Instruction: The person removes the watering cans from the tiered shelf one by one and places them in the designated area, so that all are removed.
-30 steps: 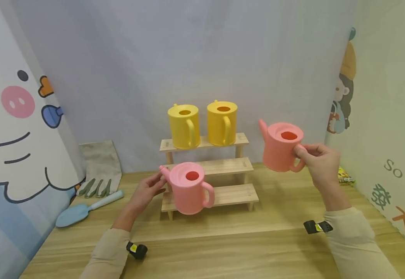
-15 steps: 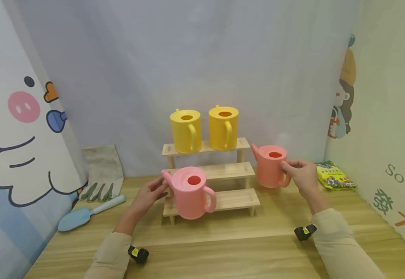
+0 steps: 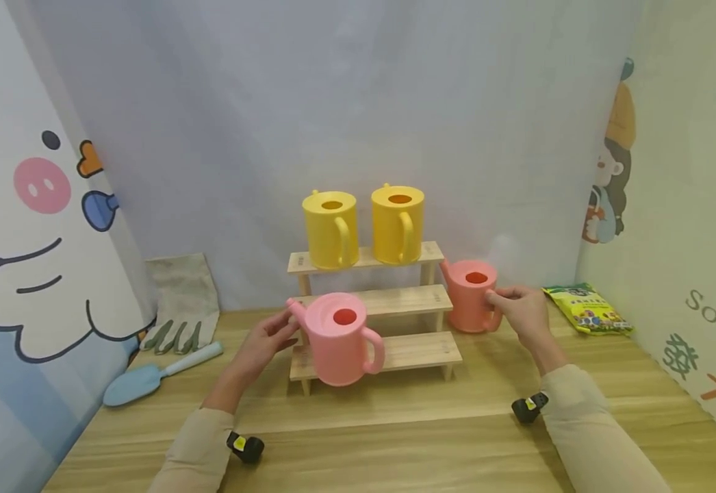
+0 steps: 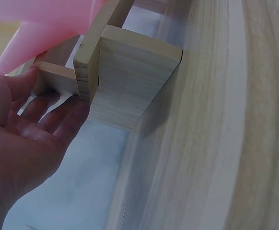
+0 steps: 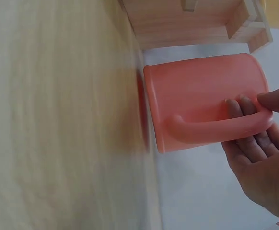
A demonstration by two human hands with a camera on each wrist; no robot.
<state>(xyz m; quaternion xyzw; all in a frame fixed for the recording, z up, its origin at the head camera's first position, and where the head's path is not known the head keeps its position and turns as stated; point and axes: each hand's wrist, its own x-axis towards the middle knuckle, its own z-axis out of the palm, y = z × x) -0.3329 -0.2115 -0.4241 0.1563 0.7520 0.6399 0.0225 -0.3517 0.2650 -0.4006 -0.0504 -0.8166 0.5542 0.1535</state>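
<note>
My right hand [image 3: 521, 311] grips the handle of a coral-pink watering can [image 3: 471, 301], just right of the wooden stand. In the right wrist view, fingers pass through its handle and the thumb lies at the top; the base is very near the table, contact unclear. A lighter pink watering can [image 3: 336, 342] is on the stand's lowest step, spout to the left. My left hand [image 3: 265, 342], fingers loosely bent, is by its spout and the stand's left end; whether it touches either is unclear. Two yellow watering cans [image 3: 331, 233] stand on the top step.
The three-step wooden stand [image 3: 416, 299] is at the back of the table [image 3: 382, 445]. Left lie a blue trowel [image 3: 142, 383] and a garden glove [image 3: 182, 294]. A yellow-green packet [image 3: 589, 311] lies at the right, near the side wall.
My right hand has brought the coral-pink watering can down and left, close to the stand's right side. The left hand and the other cans keep their places on or by the stand.
</note>
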